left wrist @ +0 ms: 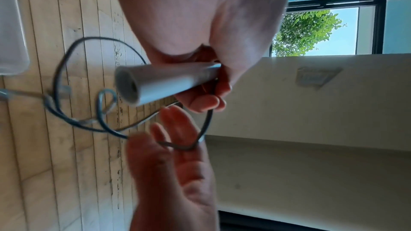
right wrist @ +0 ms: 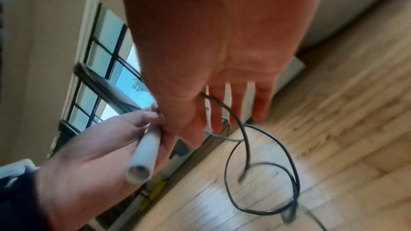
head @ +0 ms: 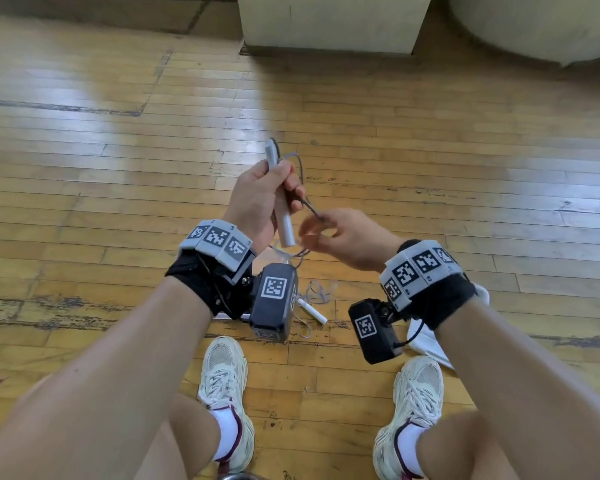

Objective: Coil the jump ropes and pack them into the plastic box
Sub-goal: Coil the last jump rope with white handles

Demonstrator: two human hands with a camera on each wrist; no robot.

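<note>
Near the camera, left hand [head: 257,192] grips both stiff handles [head: 280,202]; right hand [head: 347,237] pinches the thin, springy cord [left wrist: 66,69], probably light and best guided loop by loop.

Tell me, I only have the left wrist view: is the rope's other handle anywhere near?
Observer: Yes. The head view shows a second white handle lying on the floor, ahead of the left shoe.
Operator: Any slack down there too?
Observer: Yes, a tangle of loose cord lies right beside that handle.
Operator: And the far end of the handle I'm holding?
Observer: The held handle stands nearly upright in the left hand, and its cord loops out of the top end, above the fist.
</note>
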